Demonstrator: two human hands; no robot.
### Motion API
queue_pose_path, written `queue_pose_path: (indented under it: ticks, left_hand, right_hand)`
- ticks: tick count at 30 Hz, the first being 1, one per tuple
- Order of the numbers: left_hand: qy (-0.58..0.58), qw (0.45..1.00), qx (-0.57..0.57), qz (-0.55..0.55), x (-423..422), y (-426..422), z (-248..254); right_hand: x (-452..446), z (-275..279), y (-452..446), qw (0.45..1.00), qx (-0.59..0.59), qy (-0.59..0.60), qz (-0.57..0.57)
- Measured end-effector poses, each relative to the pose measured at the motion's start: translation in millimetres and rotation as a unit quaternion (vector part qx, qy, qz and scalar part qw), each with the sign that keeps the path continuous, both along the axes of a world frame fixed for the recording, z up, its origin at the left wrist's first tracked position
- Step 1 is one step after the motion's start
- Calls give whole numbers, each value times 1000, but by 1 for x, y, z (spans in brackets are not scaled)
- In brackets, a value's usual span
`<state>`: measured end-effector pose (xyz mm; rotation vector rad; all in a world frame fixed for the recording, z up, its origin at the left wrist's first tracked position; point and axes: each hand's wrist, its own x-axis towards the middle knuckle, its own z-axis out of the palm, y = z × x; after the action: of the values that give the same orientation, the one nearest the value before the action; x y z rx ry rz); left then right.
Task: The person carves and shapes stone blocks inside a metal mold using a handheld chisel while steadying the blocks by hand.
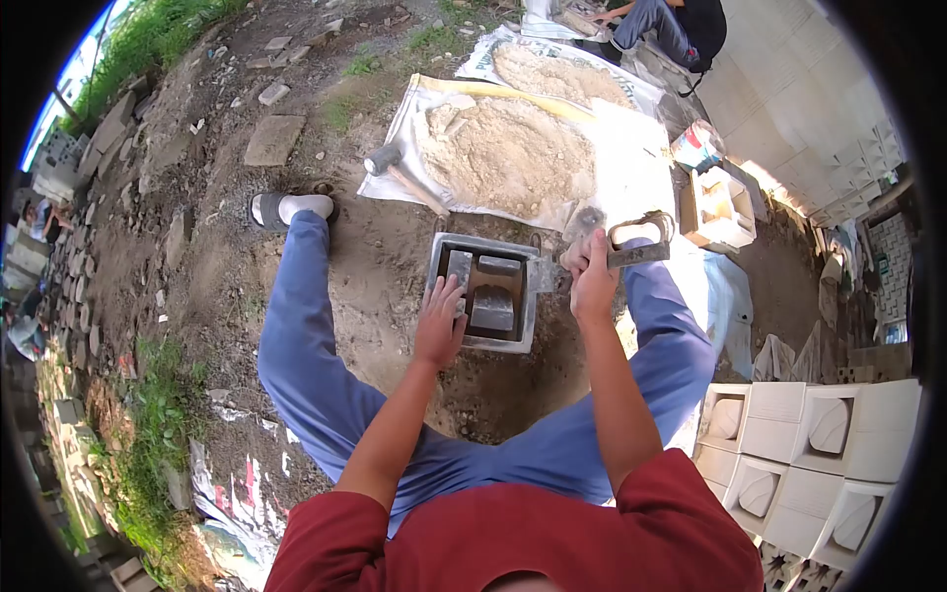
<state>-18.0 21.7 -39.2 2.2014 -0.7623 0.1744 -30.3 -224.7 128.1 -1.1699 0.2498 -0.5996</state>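
A rectangular metal block mould (479,345) lies on the dirt between my legs, with metal core pieces (492,308) inside it. My left hand (440,321) lies over the mould's left side, fingers stretched out onto a metal piece inside. My right hand (592,279) is closed round the handle of a trowel (542,275), whose flat grey blade reaches to the mould's right rim. Beyond the mould, a mallet (383,160) with a wooden handle rests at the edge of a sheet. A metal bar (639,256) shows right of my right hand, by my foot.
Sandy powder (508,153) is heaped on white sacking ahead. A pale hollow block (718,209) and a bucket (696,145) stand to the right. Stacked blocks (804,444) fill the lower right. Another person (661,35) sits at the far end.
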Motion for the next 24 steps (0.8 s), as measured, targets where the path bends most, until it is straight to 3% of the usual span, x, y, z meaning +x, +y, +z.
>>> queue_pose_path:
  ticks: [1, 3, 11, 12, 15, 17, 21, 24]
  left_hand:
    - [-4, 1000, -1, 5, 3, 5, -1]
    - [19, 993, 21, 114, 7, 17, -7]
    - [5, 977, 201, 66, -9, 41, -1]
    - [38, 961, 271, 47, -16, 40, 2]
    - [15, 952, 292, 88, -44, 34, -7]
    - [40, 958, 262, 113, -53, 32, -4]
    - [130, 931, 319, 120, -35, 29, 22]
    - [139, 949, 212, 187, -11, 28, -3]
  right_hand:
    - [-6, 8, 0, 1000, -1, -4, 5]
    - [-21, 18, -1, 999, 42, -6, -9]
    - [-62, -13, 4, 995, 95, -37, 20]
    - [-65, -13, 7, 995, 92, -39, 25]
    - [-70, -13, 13, 993, 116, -32, 16]
    - [-73, -12, 14, 989, 137, -45, 26]
    - [-82, 3, 16, 985, 140, -83, 60]
    - [-85, 7, 16, 984, 132, -100, 67]
